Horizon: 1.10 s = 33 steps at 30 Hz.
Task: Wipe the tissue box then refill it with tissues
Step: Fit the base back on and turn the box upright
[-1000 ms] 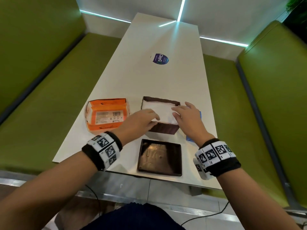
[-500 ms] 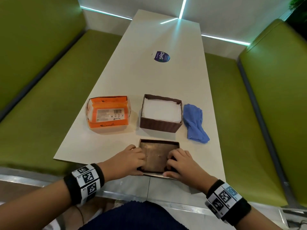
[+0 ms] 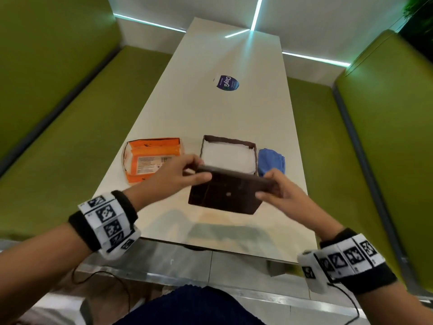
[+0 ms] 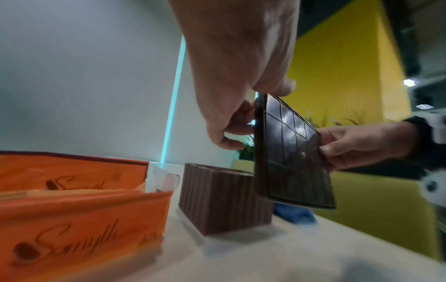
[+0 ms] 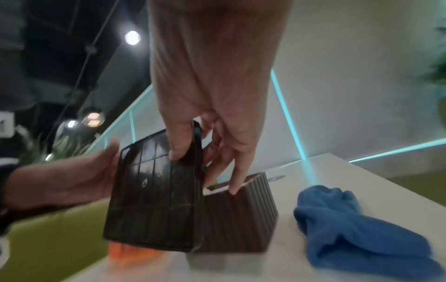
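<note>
**Both your hands hold the box lid up in front of the filled tissue box**

At the left of the white table (image 3: 234, 118) lies the orange tissue pack (image 3: 150, 158), opened along its top, well clear of your hands.

Your left hand (image 3: 178, 174) grasps the left edge of the dark brown lid (image 3: 225, 195), thumb on the near face and fingers curled behind it. The lid is lifted off the table and tilted, its ribbed inner face with a small centre mark turned toward you. In the left wrist view it stands almost on edge, above and in front of the box.

Behind the lid sits the brown ribbed tissue box (image 3: 228, 140), open at the top, with white tissues (image 3: 227, 157) filling it near to the rim.

Your right hand (image 3: 278, 191) pinches the lid's right edge, thumb on the near face, fingers behind; in the right wrist view two fingers reach down toward the box rim.

Just right of the box lies the crumpled blue cloth (image 3: 271, 161), apart from both hands.
</note>
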Tool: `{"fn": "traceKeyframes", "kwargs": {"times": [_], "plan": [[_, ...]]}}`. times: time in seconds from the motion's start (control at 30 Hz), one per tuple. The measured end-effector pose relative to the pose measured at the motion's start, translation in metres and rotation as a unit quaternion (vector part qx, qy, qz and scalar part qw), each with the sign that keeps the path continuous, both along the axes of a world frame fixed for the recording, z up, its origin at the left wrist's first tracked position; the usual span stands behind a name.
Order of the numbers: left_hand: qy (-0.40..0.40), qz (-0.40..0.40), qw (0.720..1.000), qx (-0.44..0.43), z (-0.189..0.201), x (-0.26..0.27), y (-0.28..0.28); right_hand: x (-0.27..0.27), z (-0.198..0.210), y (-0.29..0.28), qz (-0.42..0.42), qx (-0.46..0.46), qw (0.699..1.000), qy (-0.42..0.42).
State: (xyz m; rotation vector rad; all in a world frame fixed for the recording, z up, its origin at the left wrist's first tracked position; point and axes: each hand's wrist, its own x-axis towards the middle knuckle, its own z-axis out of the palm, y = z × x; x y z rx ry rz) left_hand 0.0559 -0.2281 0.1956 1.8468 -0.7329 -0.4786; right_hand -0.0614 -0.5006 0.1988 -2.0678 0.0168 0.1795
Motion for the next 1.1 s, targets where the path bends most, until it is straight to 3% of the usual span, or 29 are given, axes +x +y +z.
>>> {"fn": "traceKeyframes", "kwargs": {"times": [0.07,0.13,0.3,0.43,0.53,0.7,0.9,1.1], "plan": [[0.013,0.065,0.997,-0.035,0.007,0.021,-0.012,0.021,0.009,0.0,-0.072,0.08,0.994,-0.014],[0.024,0.128,0.99,-0.058,0.007,0.041,-0.028,0.048,0.007,0.002,-0.164,0.091,0.982,-0.035],[-0.004,0.227,0.974,-0.008,-0.018,0.079,-0.067,0.104,-0.017,0.008,-0.298,-0.04,0.953,-0.045],[-0.051,0.227,0.966,0.114,-0.042,0.083,-0.08,0.117,-0.031,0.016,-0.303,-0.185,0.935,-0.014],[-0.082,0.221,0.962,0.137,-0.05,0.078,-0.084,0.119,-0.04,0.02,-0.31,-0.252,0.917,0.004],[-0.069,0.248,0.961,0.098,-0.054,0.066,-0.096,0.122,-0.055,0.025,-0.343,-0.093,0.935,0.02],[-0.014,0.294,0.951,0.091,-0.057,0.069,-0.095,0.121,-0.054,0.03,-0.263,-0.079,0.961,0.034],[0.036,0.239,0.964,0.112,-0.06,0.072,-0.092,0.116,-0.059,0.027,-0.314,0.03,0.946,0.074]]}}
